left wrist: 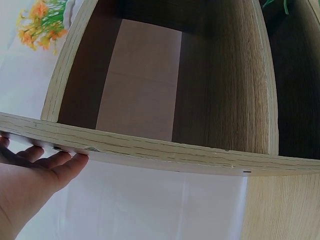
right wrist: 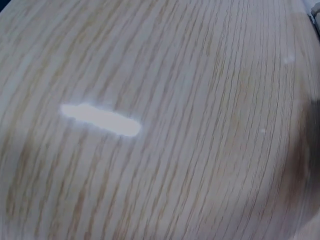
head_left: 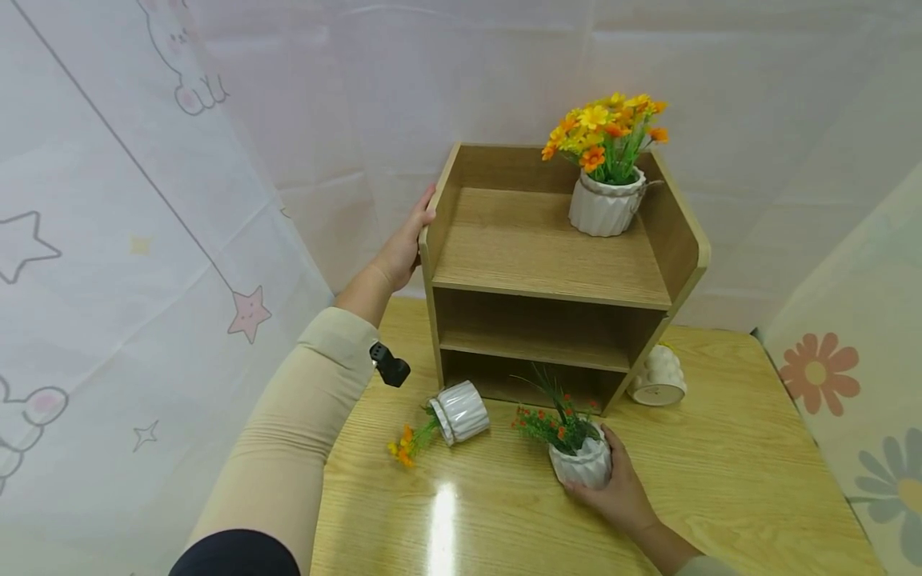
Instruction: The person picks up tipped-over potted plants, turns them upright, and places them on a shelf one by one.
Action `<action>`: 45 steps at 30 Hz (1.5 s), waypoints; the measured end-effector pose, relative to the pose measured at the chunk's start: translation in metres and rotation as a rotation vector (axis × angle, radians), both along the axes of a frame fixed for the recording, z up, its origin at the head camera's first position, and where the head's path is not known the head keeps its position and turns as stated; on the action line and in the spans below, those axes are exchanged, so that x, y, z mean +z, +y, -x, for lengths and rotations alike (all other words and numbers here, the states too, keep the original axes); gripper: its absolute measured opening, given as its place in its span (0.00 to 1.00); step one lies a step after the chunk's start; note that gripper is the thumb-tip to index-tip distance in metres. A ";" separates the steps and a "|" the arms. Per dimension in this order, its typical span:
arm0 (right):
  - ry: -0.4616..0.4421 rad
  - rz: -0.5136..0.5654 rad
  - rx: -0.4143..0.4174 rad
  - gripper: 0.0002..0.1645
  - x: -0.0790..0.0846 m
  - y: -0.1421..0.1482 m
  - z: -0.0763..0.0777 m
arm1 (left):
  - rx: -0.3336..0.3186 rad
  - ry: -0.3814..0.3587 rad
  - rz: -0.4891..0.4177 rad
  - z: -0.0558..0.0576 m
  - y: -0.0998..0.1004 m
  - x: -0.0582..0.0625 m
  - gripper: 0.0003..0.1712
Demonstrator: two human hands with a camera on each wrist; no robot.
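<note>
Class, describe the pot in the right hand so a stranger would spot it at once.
Find the wooden shelf standing on the table. Just in front of its right side, the right hand grips a white pot. Tiny reddish flowers set it apart from the yellow-flowered toppled pot to its left and the yellow-flowered upright pot atop the shelf.

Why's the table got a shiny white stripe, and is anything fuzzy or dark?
Head view: a glare stripe on the glossy table, probably reflected light; right wrist view: another stripe, plus a blurry dark shape at the right edge; left wrist view: shadows inside the shelf.
</note>
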State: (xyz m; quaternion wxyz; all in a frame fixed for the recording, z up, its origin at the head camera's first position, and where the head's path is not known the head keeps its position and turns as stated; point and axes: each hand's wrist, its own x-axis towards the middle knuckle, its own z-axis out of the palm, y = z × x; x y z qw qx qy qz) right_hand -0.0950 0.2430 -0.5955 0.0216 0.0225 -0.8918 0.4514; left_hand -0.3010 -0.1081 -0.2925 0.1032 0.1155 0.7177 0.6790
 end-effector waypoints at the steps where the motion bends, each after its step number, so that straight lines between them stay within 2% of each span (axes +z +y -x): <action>1: -0.004 0.014 -0.002 0.71 0.000 -0.002 0.001 | 0.000 0.000 0.003 0.000 0.000 0.000 0.37; 11: -0.065 0.164 -0.056 0.72 -0.003 -0.027 0.007 | -0.009 0.003 0.002 0.000 0.001 -0.001 0.37; 17: -0.049 0.189 -0.107 0.71 -0.013 -0.040 0.010 | -0.005 0.007 -0.004 0.000 0.001 -0.003 0.37; 26: -0.031 0.157 -0.143 0.73 -0.017 -0.048 0.010 | -0.004 0.006 -0.001 0.000 0.001 -0.003 0.37; 33: -0.156 0.102 -0.141 0.78 -0.018 -0.049 0.008 | -0.011 0.004 -0.004 0.000 0.001 -0.003 0.37; 39: -0.177 0.009 -0.130 0.78 -0.018 -0.049 0.010 | -0.005 0.006 -0.014 0.001 0.000 -0.002 0.37; 45: -0.136 0.079 -0.151 0.76 -0.016 -0.048 0.011 | 0.001 0.007 -0.021 0.002 0.000 -0.002 0.37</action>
